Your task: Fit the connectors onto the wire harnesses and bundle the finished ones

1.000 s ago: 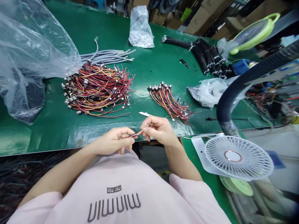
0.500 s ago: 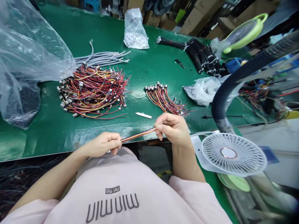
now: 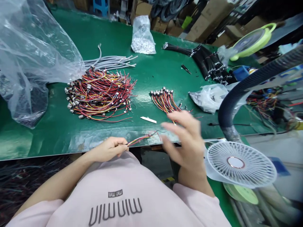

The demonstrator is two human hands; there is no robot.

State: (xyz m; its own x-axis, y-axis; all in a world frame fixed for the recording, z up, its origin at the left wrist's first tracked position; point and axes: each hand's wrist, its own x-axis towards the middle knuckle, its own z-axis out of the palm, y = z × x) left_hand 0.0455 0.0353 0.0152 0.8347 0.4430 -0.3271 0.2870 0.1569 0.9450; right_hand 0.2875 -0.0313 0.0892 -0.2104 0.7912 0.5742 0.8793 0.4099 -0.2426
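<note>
My left hand (image 3: 109,148) pinches one end of a short harness of red, yellow and black wires (image 3: 142,138) at the table's near edge. The loose ends of the wires stick out to the right. My right hand (image 3: 187,138) is off the wires, fingers spread and blurred by motion, just right of their free ends. A big heap of the same wires with metal connectors (image 3: 99,94) lies on the green table (image 3: 54,132) to the left. A smaller, tidier bundle (image 3: 165,100) lies beyond my right hand. A small white strip (image 3: 148,119) lies between them.
A large clear plastic bag (image 3: 28,60) fills the left. Grey cables (image 3: 111,61), a small bag of parts (image 3: 142,34) and black wire bundles (image 3: 208,63) lie further back. A white desk fan (image 3: 240,164) and a black ribbed hose (image 3: 239,94) stand at the right.
My right hand slid along the wires to their end, then let go and opened. My left hand kept its pinch on the other end.
</note>
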